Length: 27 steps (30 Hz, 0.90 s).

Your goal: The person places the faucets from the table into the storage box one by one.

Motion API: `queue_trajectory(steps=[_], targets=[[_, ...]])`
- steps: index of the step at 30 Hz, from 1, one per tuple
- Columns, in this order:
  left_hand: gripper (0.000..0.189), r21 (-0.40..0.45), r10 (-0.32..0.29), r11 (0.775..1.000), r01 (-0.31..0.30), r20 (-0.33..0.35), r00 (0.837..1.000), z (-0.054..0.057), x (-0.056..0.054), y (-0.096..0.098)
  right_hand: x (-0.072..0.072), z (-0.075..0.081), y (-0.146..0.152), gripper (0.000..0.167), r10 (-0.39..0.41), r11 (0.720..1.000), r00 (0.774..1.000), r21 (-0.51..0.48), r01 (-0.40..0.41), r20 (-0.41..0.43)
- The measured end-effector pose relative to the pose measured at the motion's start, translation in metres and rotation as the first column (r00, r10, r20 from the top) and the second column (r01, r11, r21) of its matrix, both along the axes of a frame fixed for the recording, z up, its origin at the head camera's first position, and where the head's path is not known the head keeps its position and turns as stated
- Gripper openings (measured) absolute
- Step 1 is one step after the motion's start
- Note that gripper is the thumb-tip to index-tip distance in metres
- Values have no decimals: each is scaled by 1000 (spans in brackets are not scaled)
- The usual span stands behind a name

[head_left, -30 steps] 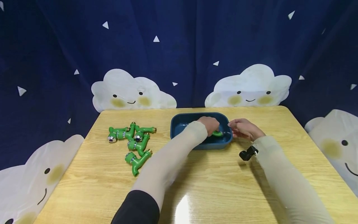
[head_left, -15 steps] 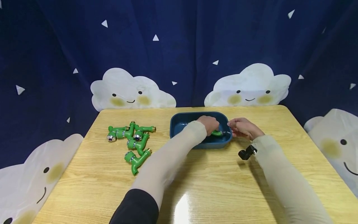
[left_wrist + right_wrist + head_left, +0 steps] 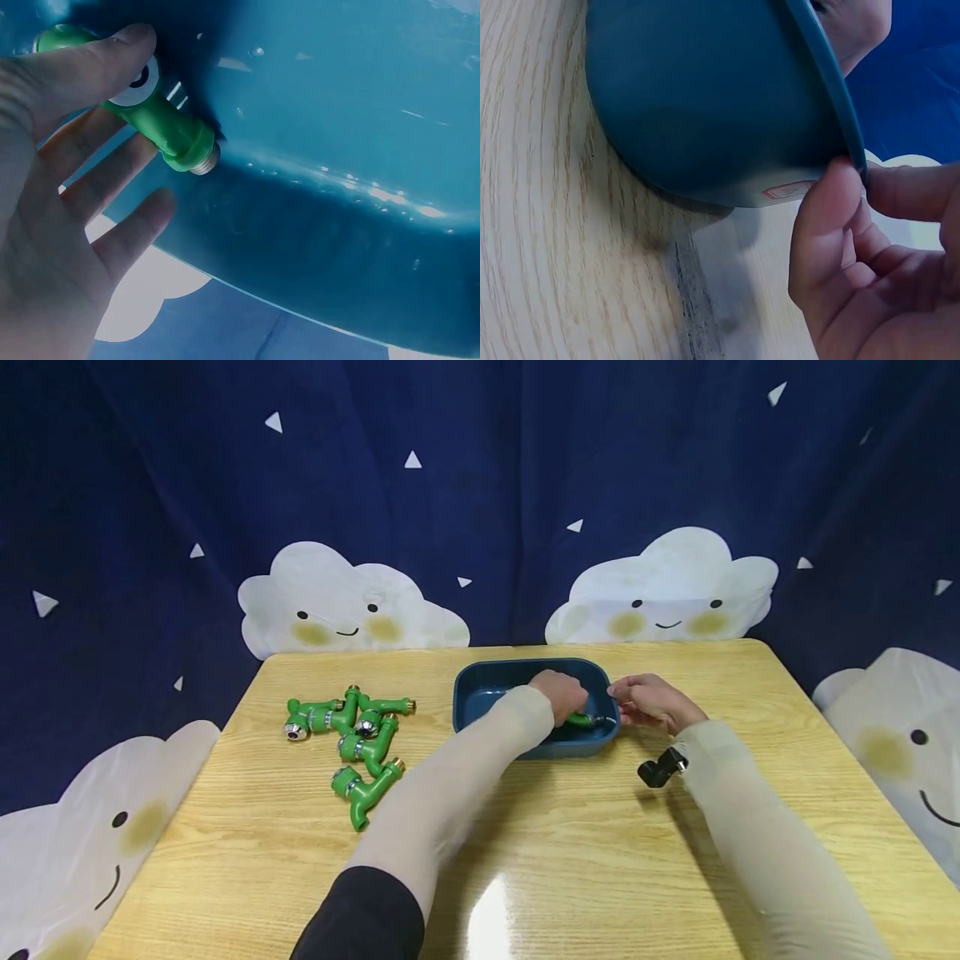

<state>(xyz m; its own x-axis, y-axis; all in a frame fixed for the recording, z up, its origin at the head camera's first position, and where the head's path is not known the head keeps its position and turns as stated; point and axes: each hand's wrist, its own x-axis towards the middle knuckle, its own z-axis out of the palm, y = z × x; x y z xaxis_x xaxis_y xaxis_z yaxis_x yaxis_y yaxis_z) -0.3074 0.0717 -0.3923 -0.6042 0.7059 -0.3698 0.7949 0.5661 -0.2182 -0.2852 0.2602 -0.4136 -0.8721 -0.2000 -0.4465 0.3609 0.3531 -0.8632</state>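
Observation:
A blue plastic basin (image 3: 577,749) stands at the back middle of the table. My left hand (image 3: 558,695) reaches down into it and holds a green faucet (image 3: 166,133) near the basin's wall. In the left wrist view the thumb lies across the faucet, with fingers behind it and the threaded end pointing out of the grip. From the right side, my right hand (image 3: 654,703) pinches the basin's rim between thumb and finger, as the right wrist view shows. Part of the faucet is hidden under the left hand in the head view.
Several green faucets (image 3: 367,750) with chrome and brass-coloured parts lie grouped on the left of the wooden table (image 3: 570,860). A small black device (image 3: 662,768) is at the right wrist. Behind the table hangs a dark blue curtain (image 3: 495,485) with clouds.
Both hands keep their places at the basin. The whole head view has shifted very slightly; the faucet's end in the basin appears turned a little.

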Motion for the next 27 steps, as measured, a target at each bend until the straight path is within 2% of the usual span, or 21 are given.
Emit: queue_trajectory(steps=[7,14,23,27], targets=[[16,-29,-4,1000,4,-15,1000,-6,2,5,0,2,-1,35,-4,1000,1000,19,4,-5],[15,-42,-12,999,10,-31,999,-3,8,3,2,1,-1,41,6,999,1000,39,-6,-7],[15,-18,1,1000,-1,4,1000,-8,2,4,3,1,-1,43,10,999,1000,49,-9,-8],[24,-10,9,1000,-9,12,1000,-8,1,3,3,-1,-1,45,9,999,1000,34,-8,-4]])
